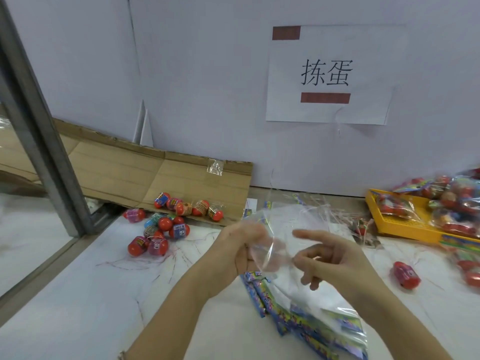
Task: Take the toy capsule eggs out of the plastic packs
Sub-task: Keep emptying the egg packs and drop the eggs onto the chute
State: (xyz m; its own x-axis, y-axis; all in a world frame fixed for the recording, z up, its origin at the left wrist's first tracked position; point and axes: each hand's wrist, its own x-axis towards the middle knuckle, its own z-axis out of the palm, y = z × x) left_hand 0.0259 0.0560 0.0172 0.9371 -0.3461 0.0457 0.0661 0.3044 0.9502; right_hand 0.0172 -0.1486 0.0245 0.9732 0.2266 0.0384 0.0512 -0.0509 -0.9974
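Together, left hand [244,246] grips clear pack [285,219]; right hand [331,258] splayed.

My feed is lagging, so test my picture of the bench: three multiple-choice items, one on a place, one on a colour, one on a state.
1. Where is the pile of loose capsule eggs? A) by the cardboard sheet, at left B) on a shelf C) in a bucket
2. What colour is the basket holding unopened packs? A) blue B) yellow C) green
3. The clear plastic pack in the left hand is: A) full of eggs B) empty C) holding one egg

Answers: 1 A, the eggs lie along the cardboard's lower edge. 2 B, its mesh walls are yellow. 3 B, no egg shows through the film.
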